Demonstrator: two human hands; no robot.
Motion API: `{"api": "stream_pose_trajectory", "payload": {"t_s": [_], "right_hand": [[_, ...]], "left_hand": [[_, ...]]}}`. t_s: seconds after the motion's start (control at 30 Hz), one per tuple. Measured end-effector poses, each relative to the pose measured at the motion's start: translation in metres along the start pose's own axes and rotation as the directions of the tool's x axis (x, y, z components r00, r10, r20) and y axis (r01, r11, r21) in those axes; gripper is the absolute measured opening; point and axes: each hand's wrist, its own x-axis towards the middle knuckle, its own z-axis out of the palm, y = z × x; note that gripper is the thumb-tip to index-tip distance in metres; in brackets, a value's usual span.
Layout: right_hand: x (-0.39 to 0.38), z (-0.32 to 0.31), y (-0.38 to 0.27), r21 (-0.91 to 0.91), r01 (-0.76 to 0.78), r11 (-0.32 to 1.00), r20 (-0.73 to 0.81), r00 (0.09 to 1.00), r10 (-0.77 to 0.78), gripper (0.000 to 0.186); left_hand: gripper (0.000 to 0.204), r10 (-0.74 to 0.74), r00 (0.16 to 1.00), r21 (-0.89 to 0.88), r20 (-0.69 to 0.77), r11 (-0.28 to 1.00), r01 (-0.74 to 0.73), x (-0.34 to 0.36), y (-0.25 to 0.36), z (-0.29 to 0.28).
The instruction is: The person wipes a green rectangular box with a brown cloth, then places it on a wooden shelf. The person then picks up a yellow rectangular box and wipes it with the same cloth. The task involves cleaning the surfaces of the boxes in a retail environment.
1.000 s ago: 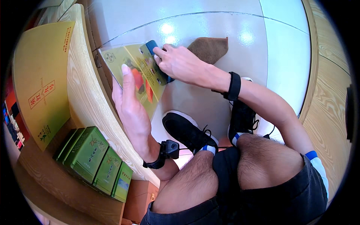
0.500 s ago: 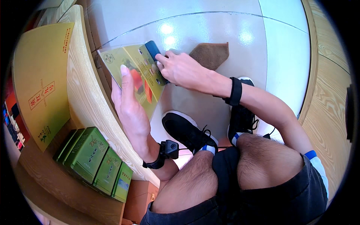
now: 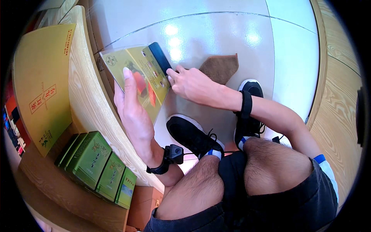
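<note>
A flat, glossy yellow-green printed package [image 3: 148,71] stands tilted in front of me, with a picture of something red on its face. My left hand [image 3: 134,110] grips its near left side, thumb on the face and fingers behind. A dark blue strip [image 3: 159,56] runs along the package's upper right edge. At the lower end of that strip is my right hand [image 3: 198,87], its fingers curled together against the edge. Whether anything small is between those fingertips is hidden. A brown cloth [image 3: 221,67] lies on the floor just beyond the right hand.
To the left, a wooden shelf unit [image 3: 87,77] holds several green boxes [image 3: 92,156] and a large upright yellow panel [image 3: 44,85]. My black shoes [image 3: 189,133] rest on the shiny tiled floor [image 3: 216,29]. Wooden boards [image 3: 342,96] edge the right side.
My right hand has slid down along the package's right edge, toward me, uncovering more of the dark blue strip. The left hand and the package are nearly still.
</note>
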Motion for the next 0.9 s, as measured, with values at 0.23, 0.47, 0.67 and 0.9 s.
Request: {"api": "stream_pose_trajectory", "payload": {"t_s": [0.23, 0.47, 0.67, 0.9], "right_hand": [[-0.004, 0.004, -0.004, -0.007, -0.002, 1.0, -0.008, 1.0, 0.002, 0.02], [-0.007, 0.001, -0.008, 0.049, -0.007, 0.999, 0.02, 1.0, 0.006, 0.015], [-0.011, 0.001, -0.011, 0.048, 0.003, 0.999, 0.004, 1.0, -0.003, 0.013], [-0.016, 0.001, -0.01, 0.077, 0.013, 0.997, 0.065, 0.998, -0.018, 0.014]], "left_hand": [[0.05, 0.016, 1.0, 0.049, 0.016, 0.999, -0.017, 0.001, -0.002, -0.003], [0.047, 0.007, 0.999, -0.055, 0.036, 0.998, -0.005, -0.001, 0.002, 0.001], [0.046, 0.002, 0.999, -0.043, 0.043, 0.999, 0.0, 0.0, 0.001, 0.0], [0.045, 0.016, 0.999, -0.028, 0.033, 1.0, -0.015, 0.0, 0.001, 0.002]]}}
